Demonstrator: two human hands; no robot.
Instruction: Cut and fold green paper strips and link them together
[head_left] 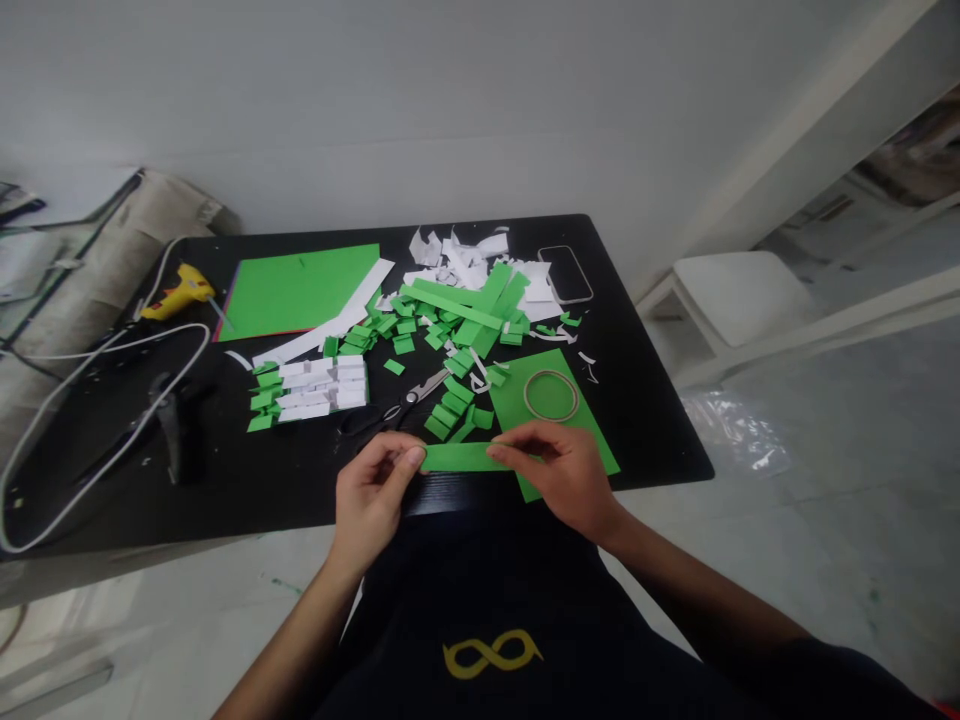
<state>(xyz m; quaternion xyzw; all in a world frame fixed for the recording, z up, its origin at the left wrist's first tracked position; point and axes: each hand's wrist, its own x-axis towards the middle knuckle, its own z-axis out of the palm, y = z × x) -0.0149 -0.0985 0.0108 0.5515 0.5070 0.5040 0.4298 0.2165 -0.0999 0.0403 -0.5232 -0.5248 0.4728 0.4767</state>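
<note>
Both hands hold one green paper strip [459, 457] flat over the near edge of the black table [660, 430]. My left hand [371, 495] pinches the strip's left end between thumb and fingers. My right hand [562, 475] pinches its right end, fingers curled. Just beyond the strip lie scissors [397, 405] and a scatter of small green paper pieces [450, 405]. Under my right hand lies a green sheet [536, 400] with a roll of clear tape [551, 394] on it.
A larger green sheet [300, 290] and a yellow glue gun [178, 292] with white cable [90, 370] lie at the left. White and green folded pieces [315, 388], paper scraps [465, 260] and a phone [565, 273] fill the middle and back. A white chair [731, 290] stands right.
</note>
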